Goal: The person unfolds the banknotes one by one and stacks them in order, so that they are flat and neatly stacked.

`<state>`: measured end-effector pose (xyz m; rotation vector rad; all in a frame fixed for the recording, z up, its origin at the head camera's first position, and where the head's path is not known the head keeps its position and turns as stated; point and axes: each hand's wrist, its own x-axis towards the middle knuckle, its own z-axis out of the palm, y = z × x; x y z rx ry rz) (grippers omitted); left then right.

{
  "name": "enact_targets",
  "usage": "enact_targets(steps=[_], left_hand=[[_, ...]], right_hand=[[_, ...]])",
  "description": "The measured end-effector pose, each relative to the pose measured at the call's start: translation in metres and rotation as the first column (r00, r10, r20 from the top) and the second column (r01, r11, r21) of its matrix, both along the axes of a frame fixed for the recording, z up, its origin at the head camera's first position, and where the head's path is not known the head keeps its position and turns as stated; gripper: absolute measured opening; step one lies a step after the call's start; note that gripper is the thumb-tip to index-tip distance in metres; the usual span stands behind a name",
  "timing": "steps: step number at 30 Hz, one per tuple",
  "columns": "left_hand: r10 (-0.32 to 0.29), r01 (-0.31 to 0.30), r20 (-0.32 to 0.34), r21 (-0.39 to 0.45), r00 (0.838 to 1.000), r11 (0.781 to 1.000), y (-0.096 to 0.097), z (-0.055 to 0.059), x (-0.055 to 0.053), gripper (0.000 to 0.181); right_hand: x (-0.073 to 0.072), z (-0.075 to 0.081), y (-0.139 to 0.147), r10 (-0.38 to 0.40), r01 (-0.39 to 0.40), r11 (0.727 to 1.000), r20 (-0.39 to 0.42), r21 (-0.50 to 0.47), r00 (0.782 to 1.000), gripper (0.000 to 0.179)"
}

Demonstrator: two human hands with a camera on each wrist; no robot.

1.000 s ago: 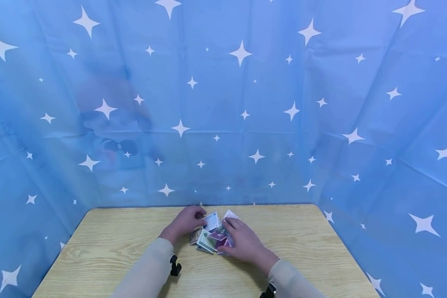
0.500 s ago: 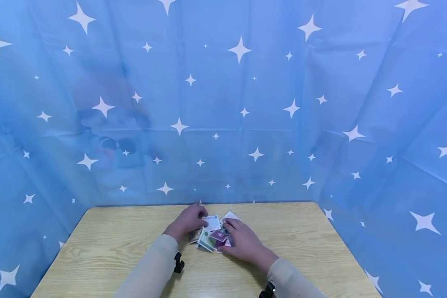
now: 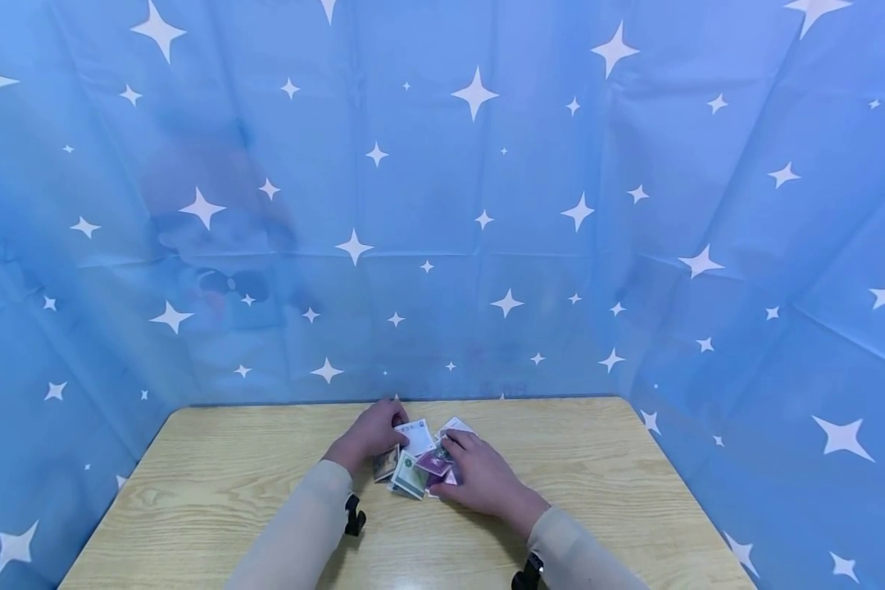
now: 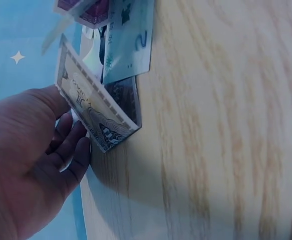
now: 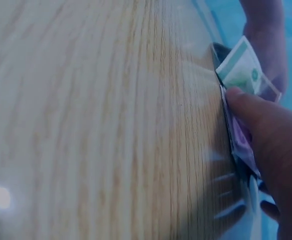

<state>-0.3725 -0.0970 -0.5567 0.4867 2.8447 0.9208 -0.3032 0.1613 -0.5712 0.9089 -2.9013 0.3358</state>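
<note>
Right hand [image 3: 484,479] hides part of purple banknote [image 3: 433,464]. Green banknote [image 4: 131,45] cut off at left wrist view's top.

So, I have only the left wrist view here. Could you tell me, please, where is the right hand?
Observer: In the head view, the right hand is at the right side of the notes.
Operator: Thank you. Which note is between its thumb and fingers?
Observer: A purple note shows there.
Operator: And at the left hand, is there some note that I cannot see well?
Observer: Yes, the head view shows a pale note, with that hand at its left edge.
</note>
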Motion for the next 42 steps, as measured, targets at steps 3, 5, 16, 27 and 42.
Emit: enact_targets(steps=[3, 5, 16, 27, 42], left_hand=[[-0.001, 0.001, -0.008, -0.001, 1.000, 1.000, 0.001, -0.001, -0.001, 0.021], [-0.002, 0.002, -0.010, 0.007, 1.000, 1.000, 0.001, -0.001, -0.001, 0.019], [-0.014, 0.019, -0.030, 0.161, 0.999, 0.987, 0.001, 0.002, 0.003, 0.013], [-0.016, 0.022, -0.025, 0.247, 1.000, 0.969, 0.003, 0.002, 0.002, 0.013], [0.035, -0.064, 0.069, 0.491, 0.997, 0.869, 0.006, 0.013, 0.010, 0.015]], right_hand=[[0.000, 0.001, 0.000, -0.001, 0.001, 1.000, 0.012, -0.011, 1.000, 0.093], [0.001, 0.002, 0.001, -0.001, 0.002, 1.000, 0.023, -0.024, 1.000, 0.093], [-0.001, 0.004, 0.002, -0.013, 0.019, 0.997, 0.073, -0.081, 0.997, 0.098], [-0.008, 0.015, -0.002, -0.014, 0.061, 0.964, 0.178, -0.259, 0.984, 0.099], [-0.015, 0.020, -0.006, -0.062, 0.211, 0.843, 0.300, -0.495, 0.952, 0.073]])
